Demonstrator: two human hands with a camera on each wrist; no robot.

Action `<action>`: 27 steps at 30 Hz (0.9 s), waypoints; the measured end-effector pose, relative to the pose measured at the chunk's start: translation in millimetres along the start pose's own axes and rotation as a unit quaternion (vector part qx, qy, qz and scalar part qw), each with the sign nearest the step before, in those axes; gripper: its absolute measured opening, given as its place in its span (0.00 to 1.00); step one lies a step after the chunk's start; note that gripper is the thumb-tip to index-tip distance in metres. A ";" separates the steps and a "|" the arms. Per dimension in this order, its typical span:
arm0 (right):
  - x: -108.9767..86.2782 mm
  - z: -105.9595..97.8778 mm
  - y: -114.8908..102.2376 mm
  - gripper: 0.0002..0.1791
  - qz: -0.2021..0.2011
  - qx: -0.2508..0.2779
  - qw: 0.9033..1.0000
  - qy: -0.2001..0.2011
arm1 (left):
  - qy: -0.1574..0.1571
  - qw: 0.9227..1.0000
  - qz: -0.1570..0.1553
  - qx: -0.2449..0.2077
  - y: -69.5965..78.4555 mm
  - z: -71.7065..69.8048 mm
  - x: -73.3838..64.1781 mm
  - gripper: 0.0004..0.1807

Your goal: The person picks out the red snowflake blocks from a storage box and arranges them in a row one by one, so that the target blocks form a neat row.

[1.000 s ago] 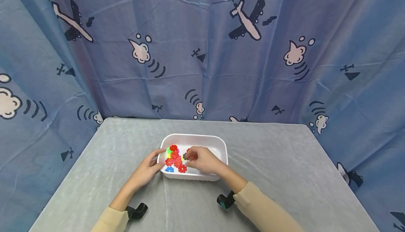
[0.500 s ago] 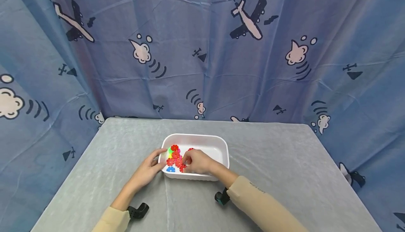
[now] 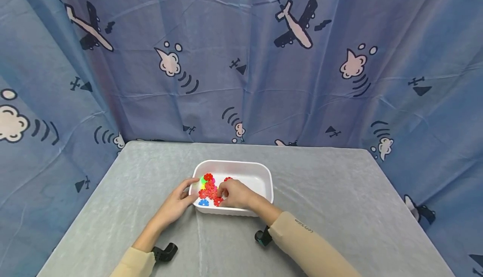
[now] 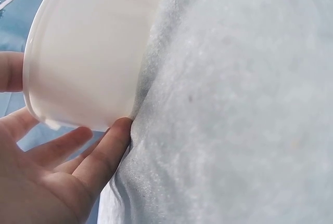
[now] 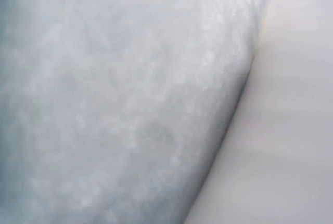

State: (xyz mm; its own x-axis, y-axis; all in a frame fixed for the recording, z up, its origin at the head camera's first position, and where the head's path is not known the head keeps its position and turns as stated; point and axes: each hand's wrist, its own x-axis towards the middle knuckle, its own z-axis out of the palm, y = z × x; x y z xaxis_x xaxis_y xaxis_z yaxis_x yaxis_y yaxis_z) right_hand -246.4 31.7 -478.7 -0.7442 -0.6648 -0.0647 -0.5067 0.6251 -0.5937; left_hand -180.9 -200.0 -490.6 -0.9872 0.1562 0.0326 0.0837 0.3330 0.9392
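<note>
A white plastic tray (image 3: 256, 170) stands on the table with small notched plastic discs at its left end. Several are red (image 3: 209, 185); a blue disc (image 3: 203, 202) lies by the front wall, and bits of green, yellow and pink show between them. My left hand (image 3: 176, 201) grips the tray's left end, with thumb and index finger over the rim; in the left wrist view other fingers press its outer wall. Inside the tray my right hand (image 3: 237, 194) is bent down with curled fingers, its fingertips right at a red disc (image 3: 218, 202). Whatever it pinches is hidden.
A grey cloth covers the table (image 3: 320, 193), and a blue curtain (image 3: 241, 58) printed with planes hangs behind it. Another red disc (image 3: 228, 179) lies behind the right hand. The right wrist view is mostly cloth and the tray's outer wall (image 5: 281, 130).
My right hand has come down and slightly toward me inside the tray, over the front red disc. The dark disc seen at its fingers is now out of sight. My left hand stays at the rim.
</note>
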 end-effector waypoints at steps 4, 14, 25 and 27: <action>-0.8 0.1 -0.5 0.10 -0.003 0.002 1.000 0.005 | -0.001 1.000 -0.001 0.002 -1.8 0.3 0.4 0.26; -2.3 -1.4 -1.3 0.12 0.015 0.045 0.999 0.010 | -0.001 1.000 -0.005 0.010 -2.8 0.7 1.3 0.26; -15.9 -15.8 -3.4 0.09 0.019 0.082 0.996 0.029 | -0.005 1.000 -0.016 0.024 -4.4 0.1 2.7 0.26; -21.5 -21.5 -4.9 0.09 0.018 0.089 0.995 0.038 | -0.006 1.000 -0.013 0.024 -4.6 0.0 2.9 0.26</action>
State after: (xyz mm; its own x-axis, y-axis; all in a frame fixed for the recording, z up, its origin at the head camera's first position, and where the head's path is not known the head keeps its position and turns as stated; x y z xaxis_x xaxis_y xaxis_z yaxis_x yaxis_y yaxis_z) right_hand -237.3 51.7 -457.2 -0.7948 -0.6061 -0.0316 -0.3994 0.5615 -0.7248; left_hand -184.2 -201.1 -494.8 -0.9874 0.1579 0.0047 0.0654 0.3815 0.9221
